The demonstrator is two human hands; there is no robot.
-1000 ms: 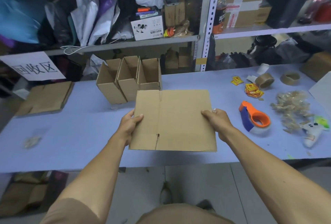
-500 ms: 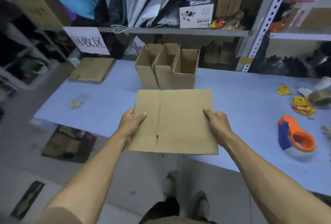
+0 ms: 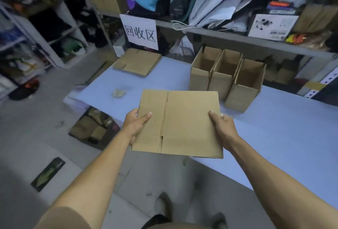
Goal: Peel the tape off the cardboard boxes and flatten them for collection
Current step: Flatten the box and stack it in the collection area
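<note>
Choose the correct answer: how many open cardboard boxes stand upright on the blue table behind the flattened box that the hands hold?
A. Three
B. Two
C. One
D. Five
A: three open boxes stand side by side on the blue table, behind the flattened box held by the left hand and the right hand.

Single head-worn camera, wide-angle, looks forward and down past forearms. Close on flattened box (image 3: 178,122) at chest height. Blue table (image 3: 274,137) runs diagonally right; shelving (image 3: 219,33) behind; floor (image 3: 27,133) fills left.
</note>
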